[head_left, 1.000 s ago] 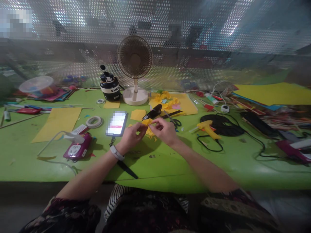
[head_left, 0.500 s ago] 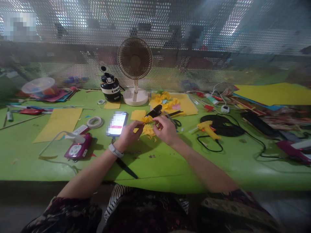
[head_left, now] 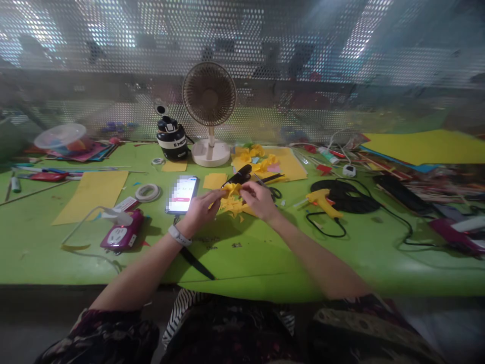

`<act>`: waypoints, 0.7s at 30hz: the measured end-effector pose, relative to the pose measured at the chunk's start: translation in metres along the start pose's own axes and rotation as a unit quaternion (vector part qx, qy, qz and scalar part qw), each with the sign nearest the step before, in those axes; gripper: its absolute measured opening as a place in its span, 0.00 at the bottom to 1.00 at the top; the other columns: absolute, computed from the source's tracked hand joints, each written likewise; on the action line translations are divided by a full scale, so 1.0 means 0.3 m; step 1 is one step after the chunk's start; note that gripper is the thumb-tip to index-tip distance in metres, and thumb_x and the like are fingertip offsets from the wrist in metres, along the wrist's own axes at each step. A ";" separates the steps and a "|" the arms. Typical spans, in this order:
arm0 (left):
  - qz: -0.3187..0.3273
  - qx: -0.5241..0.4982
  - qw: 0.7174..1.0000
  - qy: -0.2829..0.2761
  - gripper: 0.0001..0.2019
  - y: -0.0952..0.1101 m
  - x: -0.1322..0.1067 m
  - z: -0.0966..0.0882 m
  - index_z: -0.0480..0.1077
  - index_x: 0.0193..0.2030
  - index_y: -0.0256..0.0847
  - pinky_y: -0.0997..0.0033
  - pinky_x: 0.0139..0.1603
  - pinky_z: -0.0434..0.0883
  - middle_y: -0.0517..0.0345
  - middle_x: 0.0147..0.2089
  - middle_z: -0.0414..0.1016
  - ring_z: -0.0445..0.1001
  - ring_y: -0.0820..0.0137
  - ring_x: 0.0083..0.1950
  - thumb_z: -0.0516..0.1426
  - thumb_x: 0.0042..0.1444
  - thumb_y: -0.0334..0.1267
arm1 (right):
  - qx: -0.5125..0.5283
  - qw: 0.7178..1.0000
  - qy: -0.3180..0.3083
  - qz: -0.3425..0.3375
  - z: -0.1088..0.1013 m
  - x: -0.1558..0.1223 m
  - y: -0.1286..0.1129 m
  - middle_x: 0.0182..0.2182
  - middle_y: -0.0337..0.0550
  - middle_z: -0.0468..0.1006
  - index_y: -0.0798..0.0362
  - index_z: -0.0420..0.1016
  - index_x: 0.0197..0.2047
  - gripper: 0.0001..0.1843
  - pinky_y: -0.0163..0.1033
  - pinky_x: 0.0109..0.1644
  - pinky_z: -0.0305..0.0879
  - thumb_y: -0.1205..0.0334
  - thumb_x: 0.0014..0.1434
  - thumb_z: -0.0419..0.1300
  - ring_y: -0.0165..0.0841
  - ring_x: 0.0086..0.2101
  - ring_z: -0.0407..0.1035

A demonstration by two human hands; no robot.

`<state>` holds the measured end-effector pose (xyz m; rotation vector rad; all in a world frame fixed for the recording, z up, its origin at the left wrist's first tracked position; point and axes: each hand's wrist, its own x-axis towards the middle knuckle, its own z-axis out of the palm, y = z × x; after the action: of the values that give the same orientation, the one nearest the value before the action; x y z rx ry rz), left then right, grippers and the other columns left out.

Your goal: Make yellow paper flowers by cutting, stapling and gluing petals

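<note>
Left fingers (head_left: 217, 194), right fingers (head_left: 249, 188): pinching one yellow paper piece (head_left: 232, 189) | one glue gun (head_left: 323, 200) | one fan (head_left: 209, 95)

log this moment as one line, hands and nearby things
left hand: pinching yellow paper piece | right hand: at its edge, grip unclear | beneath: yellow paper scraps | nearby: phone, glue gun

You sat in dim, hazy light, with the brightest patches glinting through the perforated panel (head_left: 151, 25) at upper left and right. Your smartphone (head_left: 182, 194) glowed, its screen partly pixelated. A soft sheen lay on the green tabletop (head_left: 407, 265), and faint shadow sat below your left hand (head_left: 202, 206). Fine detail blurred in your yellow paper piece (head_left: 232, 190); the outer edges looked stretched and smeared.
</note>
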<state>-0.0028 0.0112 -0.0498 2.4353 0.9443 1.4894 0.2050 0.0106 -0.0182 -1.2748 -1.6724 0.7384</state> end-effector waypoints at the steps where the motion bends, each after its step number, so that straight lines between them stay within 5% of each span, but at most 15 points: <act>1: 0.001 0.000 1.000 0.000 0.13 0.000 0.000 0.000 0.75 0.50 0.40 0.65 0.49 0.81 0.49 0.50 0.83 0.83 0.66 0.47 0.54 0.63 0.30 | 0.010 1.000 -0.007 -0.001 0.003 0.000 0.004 0.29 0.42 0.79 0.51 0.73 0.35 0.10 0.39 0.33 0.70 0.54 0.57 0.58 0.34 0.30 0.73; 6: -0.065 -0.063 0.996 0.007 0.09 0.009 -0.003 -0.003 0.72 0.47 0.39 0.63 0.47 0.81 0.45 0.50 0.82 0.83 0.64 0.47 0.55 0.61 0.29 | 0.069 0.998 -0.007 -0.009 0.013 0.003 0.018 0.28 0.42 0.79 0.52 0.73 0.34 0.11 0.39 0.32 0.73 0.52 0.56 0.60 0.34 0.29 0.74; 14: -0.250 -0.257 0.934 0.000 0.17 0.035 0.007 0.000 0.65 0.52 0.38 0.65 0.39 0.81 0.43 0.46 0.83 0.82 0.66 0.41 0.60 0.61 0.42 | 0.076 0.997 -0.007 0.007 0.018 0.002 0.023 0.27 0.43 0.78 0.52 0.73 0.33 0.12 0.40 0.31 0.73 0.52 0.55 0.61 0.34 0.27 0.72; 21: -0.275 -0.258 0.926 0.009 0.18 0.029 0.002 0.011 0.67 0.52 0.37 0.66 0.37 0.80 0.49 0.38 0.83 0.81 0.68 0.35 0.61 0.60 0.45 | 0.074 0.997 -0.032 0.020 0.024 -0.007 0.023 0.29 0.44 0.78 0.53 0.73 0.34 0.10 0.40 0.30 0.75 0.53 0.56 0.61 0.35 0.28 0.73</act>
<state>0.0040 0.0054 -0.0474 1.6165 0.9735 1.3307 0.2017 0.0110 -0.0279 -1.1948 -1.6158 0.9187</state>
